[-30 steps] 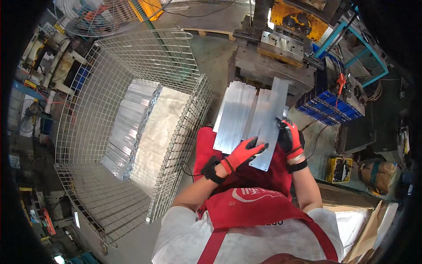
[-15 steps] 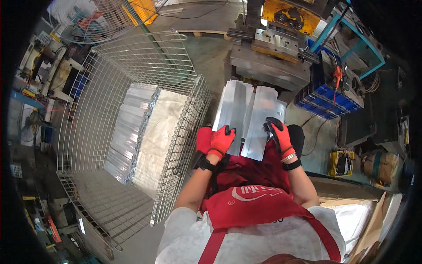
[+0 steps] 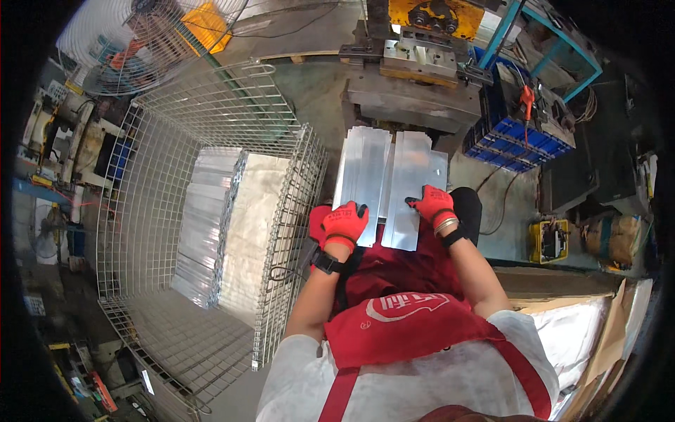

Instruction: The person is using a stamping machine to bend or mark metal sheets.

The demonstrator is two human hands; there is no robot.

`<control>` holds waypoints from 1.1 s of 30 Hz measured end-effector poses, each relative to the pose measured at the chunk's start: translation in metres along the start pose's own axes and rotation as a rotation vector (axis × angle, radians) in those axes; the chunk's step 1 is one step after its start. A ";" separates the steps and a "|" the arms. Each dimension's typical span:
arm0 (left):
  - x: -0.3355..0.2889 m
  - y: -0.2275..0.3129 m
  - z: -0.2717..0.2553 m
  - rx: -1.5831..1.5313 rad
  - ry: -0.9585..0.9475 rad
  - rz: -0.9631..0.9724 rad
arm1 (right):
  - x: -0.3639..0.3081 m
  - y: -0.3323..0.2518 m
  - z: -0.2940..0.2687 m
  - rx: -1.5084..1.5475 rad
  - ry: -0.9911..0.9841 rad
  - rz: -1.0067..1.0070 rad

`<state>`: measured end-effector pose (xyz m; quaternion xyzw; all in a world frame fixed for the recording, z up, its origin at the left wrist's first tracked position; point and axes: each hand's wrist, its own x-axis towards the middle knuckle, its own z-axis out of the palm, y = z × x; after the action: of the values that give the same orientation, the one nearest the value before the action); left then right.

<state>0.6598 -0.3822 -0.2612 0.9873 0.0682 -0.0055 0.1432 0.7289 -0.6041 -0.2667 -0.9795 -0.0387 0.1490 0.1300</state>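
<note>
Two side-by-side stacks of shiny metal strips lie before me, above my lap. My left hand (image 3: 346, 224), in a red glove with dark fingertips, is closed on the near left edge of the left stack (image 3: 367, 172). My right hand (image 3: 432, 205), gloved alike, grips the right edge of the right stack (image 3: 410, 176), thumb side on the top strip. Their far ends are stepped, so several strips show in each. A narrow gap runs between the stacks. What supports them is mostly hidden; a flat metal piece (image 3: 438, 172) shows beyond the right stack.
At left stands a wire mesh cage (image 3: 288, 211) holding long metal strips (image 3: 204, 225) and a pale cloth-like sheet (image 3: 254, 232). A press machine (image 3: 415, 98) is ahead. Blue crates (image 3: 517, 144) and a yellow basket (image 3: 549, 241) stand at right, a large fan (image 3: 140, 42) at far left.
My right hand has turned and its fingers have come down closer onto the right stack. My left hand keeps to the left stack. The whole view has shifted slightly.
</note>
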 end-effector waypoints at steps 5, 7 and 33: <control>-0.010 0.024 -0.015 -0.170 0.044 0.097 | 0.000 -0.003 -0.011 0.109 0.019 -0.021; -0.013 0.032 -0.014 -0.337 -0.008 0.058 | -0.002 -0.006 -0.019 0.267 0.076 -0.071; 0.032 0.097 -0.053 -1.964 -0.875 -0.122 | 0.050 -0.019 -0.105 1.554 0.356 -0.289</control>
<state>0.7044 -0.4554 -0.1836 0.3477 0.0347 -0.3080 0.8849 0.8073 -0.6056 -0.1784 -0.6039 -0.0289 -0.0432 0.7954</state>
